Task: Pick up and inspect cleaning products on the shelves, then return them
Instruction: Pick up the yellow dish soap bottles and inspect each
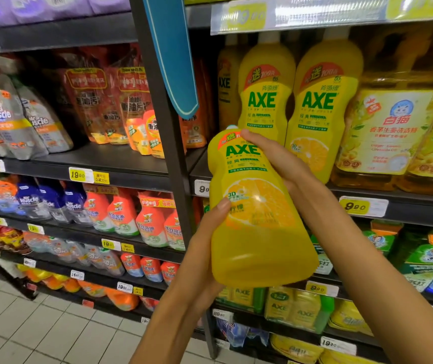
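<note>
I hold a big yellow AXE dish-soap bottle (257,219) with a lemon picture in front of the shelves, its label facing me and its cap tilted up to the left. My left hand (205,248) grips its lower left side, thumb on the label. My right hand (276,153) grips the neck and upper right side, fingers wrapped round the back. Two more AXE bottles (320,101) stand upright on the shelf (404,198) just behind.
Large yellow jugs (394,132) stand right of the AXE bottles. A dark upright post (168,143) with a blue sign splits the bays. Mr Muscle pouches (7,119) and orange spray bottles (123,214) fill the left shelves. White tiled floor (39,329) lies below left.
</note>
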